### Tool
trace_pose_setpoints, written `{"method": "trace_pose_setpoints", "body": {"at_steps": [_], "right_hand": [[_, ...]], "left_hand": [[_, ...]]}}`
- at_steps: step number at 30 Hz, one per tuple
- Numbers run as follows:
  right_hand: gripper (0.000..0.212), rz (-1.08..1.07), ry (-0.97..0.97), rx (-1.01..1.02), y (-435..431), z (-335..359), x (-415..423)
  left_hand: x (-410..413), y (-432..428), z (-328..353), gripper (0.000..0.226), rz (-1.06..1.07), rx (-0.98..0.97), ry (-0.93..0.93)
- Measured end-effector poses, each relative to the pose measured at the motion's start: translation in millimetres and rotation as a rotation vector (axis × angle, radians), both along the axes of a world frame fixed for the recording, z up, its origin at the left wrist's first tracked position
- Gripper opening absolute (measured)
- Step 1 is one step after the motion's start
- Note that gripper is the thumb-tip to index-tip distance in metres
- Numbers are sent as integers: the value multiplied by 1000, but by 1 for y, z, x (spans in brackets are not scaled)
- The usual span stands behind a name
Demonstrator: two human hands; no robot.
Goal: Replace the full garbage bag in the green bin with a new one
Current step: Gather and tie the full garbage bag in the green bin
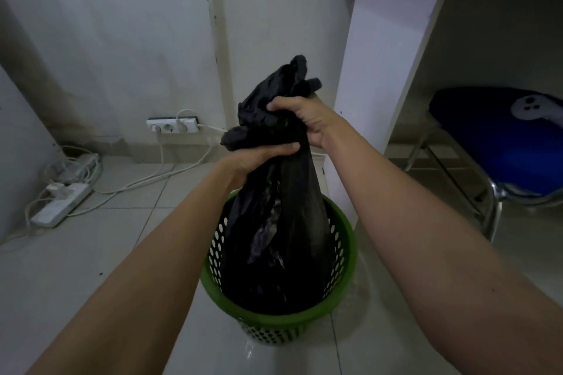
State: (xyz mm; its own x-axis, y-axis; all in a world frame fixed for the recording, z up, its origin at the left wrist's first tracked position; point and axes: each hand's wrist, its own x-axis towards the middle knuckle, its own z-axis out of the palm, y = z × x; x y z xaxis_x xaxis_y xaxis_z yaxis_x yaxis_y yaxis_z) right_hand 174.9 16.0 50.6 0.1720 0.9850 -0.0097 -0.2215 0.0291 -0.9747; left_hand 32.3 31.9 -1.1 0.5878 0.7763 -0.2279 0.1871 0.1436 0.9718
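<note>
The person's two forearms reach forward over the green bin (344, 256). The left hand (259, 157) and the right hand (301, 117) both clamp the gathered neck of the black garbage bag (289, 237), so nothing spills; its body sits inside the bin, I think ready for lifting.

Bag (283, 222) bottom hidden inside bin (344, 277); contents not discernible. Left hand (253, 158) fingers concealed behind bag neck. Chair (502, 143) cut off at right edge. Bin base hidden by its rim.
</note>
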Motion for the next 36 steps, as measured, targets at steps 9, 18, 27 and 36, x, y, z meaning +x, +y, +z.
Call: {"method": "trace_pose_setpoints", "body": {"at_steps": [9, 18, 27, 36], "right_hand": [[78, 114, -165, -42, -40, -12, 24], [21, -117, -60, -111, -35, 19, 4], [68, -370, 267, 197, -41, 39, 36], [39, -309, -220, -175, -51, -16, -19]], "left_hand": [[18, -13, 23, 9, -14, 122, 116], [27, -31, 22, 19, -133, 350, 255], [12, -45, -21, 70, 91, 162, 115], [29, -60, -7, 15, -30, 563, 278]]}}
